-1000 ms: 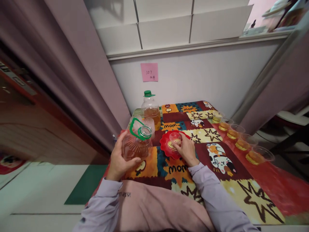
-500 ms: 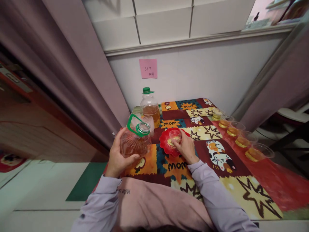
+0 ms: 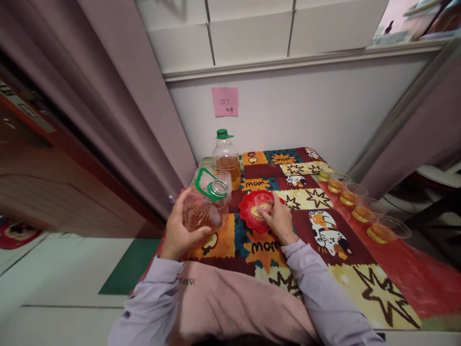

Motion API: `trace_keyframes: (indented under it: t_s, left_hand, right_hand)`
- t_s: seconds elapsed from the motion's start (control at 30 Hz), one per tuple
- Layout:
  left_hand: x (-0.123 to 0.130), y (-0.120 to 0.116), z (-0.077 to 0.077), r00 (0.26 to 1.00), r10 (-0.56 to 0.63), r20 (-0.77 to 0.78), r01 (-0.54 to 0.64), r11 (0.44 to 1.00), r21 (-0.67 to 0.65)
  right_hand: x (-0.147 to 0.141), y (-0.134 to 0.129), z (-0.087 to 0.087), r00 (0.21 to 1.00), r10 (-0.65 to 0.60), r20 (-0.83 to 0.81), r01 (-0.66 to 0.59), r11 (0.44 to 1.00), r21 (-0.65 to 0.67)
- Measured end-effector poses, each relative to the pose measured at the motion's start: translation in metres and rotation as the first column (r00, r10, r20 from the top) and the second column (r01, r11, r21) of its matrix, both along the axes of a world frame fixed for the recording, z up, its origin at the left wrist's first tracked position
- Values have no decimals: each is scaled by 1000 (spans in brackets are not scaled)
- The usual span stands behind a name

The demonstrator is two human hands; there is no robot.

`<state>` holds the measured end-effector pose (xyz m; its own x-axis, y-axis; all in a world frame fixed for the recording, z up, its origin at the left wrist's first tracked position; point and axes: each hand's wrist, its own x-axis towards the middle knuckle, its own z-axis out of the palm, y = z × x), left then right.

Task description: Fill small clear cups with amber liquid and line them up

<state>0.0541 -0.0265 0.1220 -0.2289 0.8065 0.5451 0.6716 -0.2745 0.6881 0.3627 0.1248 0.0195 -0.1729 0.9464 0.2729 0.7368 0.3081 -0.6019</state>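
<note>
My left hand (image 3: 183,230) is wrapped round a clear plastic jug (image 3: 203,211) of amber liquid. The jug tilts to the right; its mouth is uncapped, with a green ring handle at the neck. My right hand (image 3: 279,220) pinches a small clear plastic cup (image 3: 262,202) over a red scalloped plate (image 3: 248,211). Whether the cup touches the plate, I cannot tell. Between the jug's mouth and the cup there is a gap, and no stream of liquid shows.
Behind the tilted jug stand a green-capped jug (image 3: 227,166) of amber liquid and some clear cups (image 3: 226,180). Several cups holding yellow liquid line the right side, the nearest cup (image 3: 383,230) toward me. Patterned mats (image 3: 302,250) cover the table; a wall (image 3: 288,110) rises behind it.
My left hand has tipped the jug slightly further to the right, toward the cup. My right hand still holds the cup over the plate. The view has shifted a little.
</note>
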Motion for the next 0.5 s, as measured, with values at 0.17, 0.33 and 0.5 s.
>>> trace_keyframes:
  t_s: [0.17, 0.33, 0.5]
  left_hand:
    - [1, 0, -3, 999, 21, -50, -21, 1000, 7]
    - [1, 1, -4, 995, 17, -95, -16, 1000, 16]
    - [2, 0, -4, 999, 10, -53, -10, 1000, -2]
  right_hand:
    - [-1, 1, -7, 999, -9, -33, 9, 1000, 2]
    - [0, 2, -13, 988, -41, -149, 62, 988, 142]
    - [-10, -21, 8, 865, 144, -481, 53, 927, 372]
